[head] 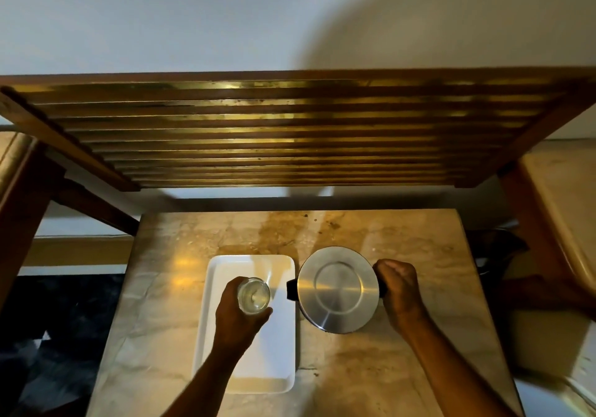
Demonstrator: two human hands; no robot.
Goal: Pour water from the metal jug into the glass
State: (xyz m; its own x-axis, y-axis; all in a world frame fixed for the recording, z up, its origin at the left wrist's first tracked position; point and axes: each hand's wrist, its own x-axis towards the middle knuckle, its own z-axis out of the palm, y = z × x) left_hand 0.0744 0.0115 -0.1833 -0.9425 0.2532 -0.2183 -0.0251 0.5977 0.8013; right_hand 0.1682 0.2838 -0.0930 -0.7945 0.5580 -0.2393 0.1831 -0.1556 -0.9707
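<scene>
A round metal jug (337,288) with a flat steel lid stands on the marble table, its dark spout pointing left toward a white tray (277,349). My right hand (400,291) is closed around the jug's handle on its right side. My left hand (240,313) grips a clear glass (253,294) from the left and holds it over the tray's upper half. The glass is upright, seen from above; whether it touches the tray I cannot tell. A little gap separates glass and spout.
The marble table (371,233) runs back to a white wall. A slatted wooden shelf (290,133) hangs over its far half, on wooden legs (529,210) at both sides. Dark floor lies to the left, another pale surface to the right.
</scene>
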